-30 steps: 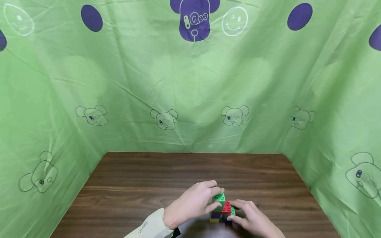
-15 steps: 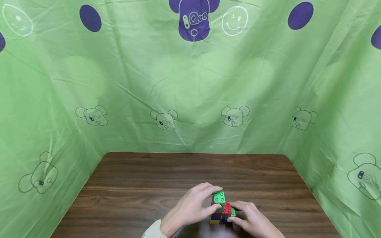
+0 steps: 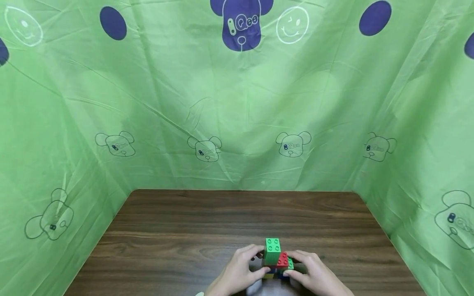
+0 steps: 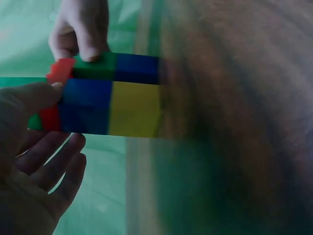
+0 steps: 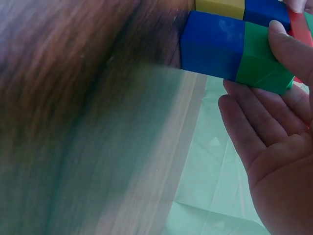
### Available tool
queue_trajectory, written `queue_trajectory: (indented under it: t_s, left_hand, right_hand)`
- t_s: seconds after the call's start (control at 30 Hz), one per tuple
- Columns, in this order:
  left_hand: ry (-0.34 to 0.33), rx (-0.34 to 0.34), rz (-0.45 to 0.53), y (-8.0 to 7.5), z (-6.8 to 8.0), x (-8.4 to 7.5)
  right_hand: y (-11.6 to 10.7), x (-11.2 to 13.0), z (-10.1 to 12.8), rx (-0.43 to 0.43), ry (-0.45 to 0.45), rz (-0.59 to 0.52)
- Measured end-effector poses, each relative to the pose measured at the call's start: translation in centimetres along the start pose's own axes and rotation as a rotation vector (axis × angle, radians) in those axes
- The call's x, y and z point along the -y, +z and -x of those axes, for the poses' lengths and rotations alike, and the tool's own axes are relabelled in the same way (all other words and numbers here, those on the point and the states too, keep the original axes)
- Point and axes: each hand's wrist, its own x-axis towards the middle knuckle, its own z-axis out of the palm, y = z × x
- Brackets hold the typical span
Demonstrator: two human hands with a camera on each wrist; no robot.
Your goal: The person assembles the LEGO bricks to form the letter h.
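A small structure of toy building bricks stands on the wooden table near its front edge. Its left column has a yellow brick (image 4: 136, 110) at the bottom, a blue brick (image 4: 85, 105) above it, and a tall green brick (image 3: 272, 253) on top. The shorter right column pairs a blue brick (image 5: 212, 46) with a green brick (image 5: 268, 61). A red brick (image 3: 283, 260) joins both columns. My left hand (image 3: 240, 270) holds the left column, thumb in front at the red and blue bricks. My right hand (image 3: 314, 272) grips the right column's green brick between thumb and fingers.
The brown wooden table (image 3: 177, 230) extends behind and to both sides of the bricks. Green cloth (image 3: 240, 102) printed with bear heads hangs around its back and sides.
My left hand has come down from the top green brick to the lower left side, and its sleeve has slid nearly out of view. The right hand keeps its grip.
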Motion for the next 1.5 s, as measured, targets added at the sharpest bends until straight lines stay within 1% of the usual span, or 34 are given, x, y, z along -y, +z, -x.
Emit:
queue_trajectory:
  t_s: [0.07,0.13,0.2,0.27,0.33,0.43,0.5,0.6,0.67,0.73,0.87,0.97,1.03,1.07,1.13,1.2,1.27,1.3,1.33,1.4,1.5]
  left_hand:
    - [-0.026,0.019,0.008,0.3,0.4,0.2]
    - [-0.053,0.035,0.03,0.5,0.7,0.3]
    - [-0.073,0.048,0.06,0.7,1.0,0.2]
    - [-0.092,0.056,0.086,0.8,1.1,0.1]
    - [-0.094,0.052,0.092,0.9,1.2,0.1]
    - [-0.077,0.031,0.071,1.0,1.3,0.1]
    - [-0.069,0.023,0.058,0.9,1.4,0.1]
    - [-0.056,0.017,0.051,0.8,1.3,0.0]
    - [-0.057,0.018,0.052,0.7,1.3,0.0]
    - [-0.066,0.024,0.053,0.4,1.4,0.0]
    - [-0.117,0.033,0.071,-0.4,1.2,-0.1]
    - [-0.135,0.0,0.09,-1.2,0.8,-0.2]
    - [-0.143,-0.036,0.104,-1.7,0.4,-0.2]
    - [-0.159,-0.052,0.127,-1.9,0.2,-0.2]
    - [-0.207,-0.078,0.182,-2.4,-0.1,-0.2]
    - [-0.279,-0.106,0.249,-2.7,-0.3,-0.1]
    - [-0.342,-0.138,0.31,-3.0,-0.6,0.1]
    - [-0.364,-0.157,0.32,-3.1,-0.7,0.2]
    - [-0.377,-0.175,0.322,-3.2,-0.9,0.4]
    - [-0.4,-0.213,0.294,-3.3,-1.1,0.7]
    - [-0.446,-0.251,0.218,-3.3,-1.3,1.1]
  right_hand:
    - [0.2,0.0,0.2,0.01,0.02,0.007]
    - [0.5,0.0,0.6,0.011,0.059,0.004]
    - [0.7,0.1,1.2,-0.006,0.104,0.007]
    - [1.0,0.1,1.6,-0.056,0.108,0.01]
    - [1.2,0.0,1.8,-0.139,0.044,0.03]
    - [1.3,-0.1,1.8,-0.227,-0.058,0.056]
    - [1.2,-0.1,1.6,-0.249,-0.118,0.049]
    - [1.0,0.0,1.3,-0.258,-0.168,0.032]
    - [1.0,0.1,1.2,-0.258,-0.184,0.029]
    - [1.0,0.3,1.0,-0.25,-0.158,0.027]
    - [0.9,0.8,0.5,-0.232,-0.066,0.023]
    - [0.7,1.6,-0.3,-0.248,0.001,-0.026]
    - [0.5,2.2,-1.0,-0.263,0.042,-0.086]
    - [0.5,2.5,-1.4,-0.269,0.063,-0.12]
    - [0.4,3.0,-2.2,-0.273,0.112,-0.181]
    - [0.4,3.3,-3.0,-0.274,0.167,-0.212]
    - [0.5,3.5,-3.8,-0.279,0.243,-0.248]
    - [0.6,3.6,-4.2,-0.286,0.283,-0.265]
    - [0.7,3.7,-4.6,-0.294,0.316,-0.278]
    - [1.1,3.7,-5.4,-0.308,0.368,-0.296]
    - [1.9,3.3,-6.5,-0.309,0.412,-0.279]
